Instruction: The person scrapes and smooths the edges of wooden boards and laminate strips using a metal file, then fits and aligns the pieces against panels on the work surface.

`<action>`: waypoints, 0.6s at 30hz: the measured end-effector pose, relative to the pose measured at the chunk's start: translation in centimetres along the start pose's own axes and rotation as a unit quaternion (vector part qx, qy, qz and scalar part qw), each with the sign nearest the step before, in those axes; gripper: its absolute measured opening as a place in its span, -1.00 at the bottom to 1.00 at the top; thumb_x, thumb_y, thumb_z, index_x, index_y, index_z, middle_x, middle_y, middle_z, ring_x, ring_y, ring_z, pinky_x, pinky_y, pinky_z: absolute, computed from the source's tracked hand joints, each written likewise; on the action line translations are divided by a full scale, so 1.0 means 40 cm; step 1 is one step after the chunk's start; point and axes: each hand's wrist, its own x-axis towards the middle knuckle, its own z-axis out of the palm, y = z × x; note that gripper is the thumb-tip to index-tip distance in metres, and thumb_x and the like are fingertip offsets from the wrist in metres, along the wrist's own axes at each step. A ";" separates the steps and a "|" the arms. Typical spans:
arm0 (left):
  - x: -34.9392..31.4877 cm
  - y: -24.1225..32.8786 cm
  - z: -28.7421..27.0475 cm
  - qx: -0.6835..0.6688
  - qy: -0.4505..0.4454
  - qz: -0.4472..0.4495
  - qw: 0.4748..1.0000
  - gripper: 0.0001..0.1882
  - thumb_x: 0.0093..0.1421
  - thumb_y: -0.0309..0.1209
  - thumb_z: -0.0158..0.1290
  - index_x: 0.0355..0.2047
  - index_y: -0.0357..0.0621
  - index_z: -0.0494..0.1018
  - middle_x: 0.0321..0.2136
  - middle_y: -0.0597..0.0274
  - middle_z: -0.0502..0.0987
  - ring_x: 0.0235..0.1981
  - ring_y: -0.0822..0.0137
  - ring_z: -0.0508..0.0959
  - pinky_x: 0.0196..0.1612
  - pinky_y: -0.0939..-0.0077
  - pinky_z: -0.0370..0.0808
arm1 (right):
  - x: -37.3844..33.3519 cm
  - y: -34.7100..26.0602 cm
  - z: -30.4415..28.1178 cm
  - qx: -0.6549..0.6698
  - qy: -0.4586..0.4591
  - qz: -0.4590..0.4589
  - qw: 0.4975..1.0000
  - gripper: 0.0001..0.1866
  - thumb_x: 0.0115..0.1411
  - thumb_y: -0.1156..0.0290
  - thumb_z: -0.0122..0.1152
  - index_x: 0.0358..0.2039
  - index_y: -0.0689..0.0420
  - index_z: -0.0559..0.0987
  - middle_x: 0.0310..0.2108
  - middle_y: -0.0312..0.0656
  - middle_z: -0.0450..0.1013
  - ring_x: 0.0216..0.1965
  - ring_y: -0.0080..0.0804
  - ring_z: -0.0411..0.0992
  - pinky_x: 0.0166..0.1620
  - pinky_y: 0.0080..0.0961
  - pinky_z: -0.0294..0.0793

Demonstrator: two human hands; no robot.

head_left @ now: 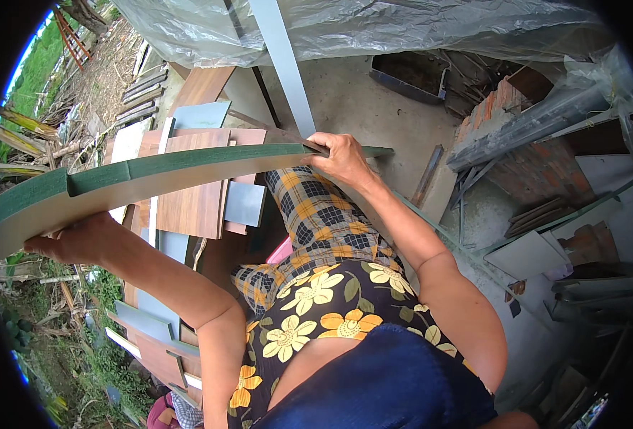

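A long board (202, 174) with a green edge and a pale face spans the view in front of me, from the far left to right of centre. My left hand (80, 239) supports it from below near its left end, fingers partly hidden behind it. Close to the board's other end, my right hand (341, 159) is closed around a long, thin, dark blade-like tool (270, 129). That tool slants up and left, lying against or just over the green edge. A notch or step shows in the edge toward the left.
Stacked wood-grain and grey panels (191, 186) lie beyond and below the board. Plastic sheeting (402, 32) hangs at the back, near a dark tub (409, 77). Bricks (545, 168) and leaning boards (527, 254) stand at right. Another person (177, 413) is partly visible at lower left.
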 end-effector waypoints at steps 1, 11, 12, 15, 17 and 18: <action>0.002 0.002 -0.018 0.000 0.001 0.000 1.000 -0.35 0.25 0.20 -0.11 0.13 -0.01 0.34 0.09 0.11 0.40 0.12 0.07 0.43 0.16 -0.11 0.38 | 0.005 -0.003 -0.004 -0.017 -0.031 0.007 0.999 -0.76 -0.03 0.34 0.41 -0.33 0.12 0.66 -0.52 -0.20 0.56 -0.53 -0.45 0.47 -0.38 -0.50 0.40; -0.005 -0.041 -0.203 -0.105 0.115 -0.129 0.979 -0.35 0.06 0.26 0.07 -0.12 -0.04 0.49 -0.23 0.14 0.53 -0.14 0.10 0.54 0.07 -0.16 0.34 | 0.064 0.001 -0.043 -0.054 -0.057 0.009 0.997 -0.81 -0.03 0.37 0.33 -0.35 0.05 0.65 -0.56 -0.16 0.54 -0.50 -0.22 0.51 -0.37 -0.35 0.43; -0.026 -0.053 -0.210 -0.105 0.113 -0.144 0.978 -0.30 0.02 0.31 0.09 -0.11 -0.03 0.49 -0.21 0.16 0.54 -0.13 0.11 0.54 0.12 -0.09 0.32 | 0.073 0.029 -0.050 -0.071 -0.049 0.013 0.996 -0.82 -0.03 0.37 0.33 -0.35 0.04 0.65 -0.58 -0.17 0.52 -0.52 -0.22 0.49 -0.38 -0.35 0.41; -0.110 -0.112 -0.271 -0.192 0.020 -0.258 0.946 -0.43 0.08 0.29 0.08 -0.25 0.07 0.53 -0.53 0.19 0.58 -0.32 0.18 0.60 -0.10 0.18 0.50 | 0.097 0.087 -0.092 -0.103 -0.051 0.050 0.992 -0.81 -0.03 0.38 0.34 -0.34 0.03 0.65 -0.58 -0.16 0.51 -0.52 -0.21 0.48 -0.39 -0.33 0.39; -0.171 -0.115 -0.264 -0.178 0.037 -0.247 0.952 -0.40 0.09 0.31 0.05 -0.28 0.01 0.53 -0.55 0.16 0.58 -0.31 0.19 0.61 -0.09 0.20 0.50 | 0.103 0.150 -0.093 -0.127 -0.036 0.056 0.990 -0.81 -0.02 0.37 0.35 -0.34 0.02 0.65 -0.55 -0.15 0.51 -0.49 -0.19 0.48 -0.38 -0.31 0.38; -0.200 -0.119 -0.256 -0.167 0.048 -0.237 0.956 -0.36 0.10 0.33 0.02 -0.31 -0.04 0.53 -0.57 0.13 0.59 -0.31 0.20 0.61 -0.08 0.22 0.51 | 0.102 0.180 -0.090 -0.124 -0.047 0.054 0.990 -0.81 -0.02 0.37 0.35 -0.34 0.02 0.65 -0.55 -0.15 0.51 -0.49 -0.19 0.48 -0.38 -0.31 0.38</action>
